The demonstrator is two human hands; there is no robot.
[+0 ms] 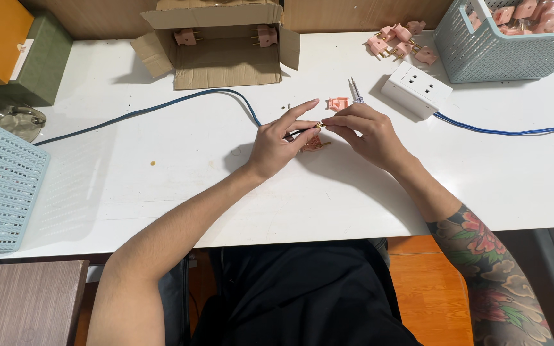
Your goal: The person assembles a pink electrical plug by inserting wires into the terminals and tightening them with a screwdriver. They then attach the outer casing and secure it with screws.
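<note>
My left hand (281,138) pinches the end of a blue cable (161,106) over the middle of the white table (238,192). My right hand (367,131) meets it fingertip to fingertip, gripping a small brass part at the cable's tip. Under the fingers lies a pink plug half (315,145). Another pink plug piece (338,103) and a small screwdriver (356,91) lie just beyond my right hand.
An open cardboard box (222,48) with pink plugs stands at the back. A white power strip (416,88) with a blue cord sits right, beside loose pink plugs (399,41) and a light-blue basket (508,41). Another basket (1,186) is at the left edge.
</note>
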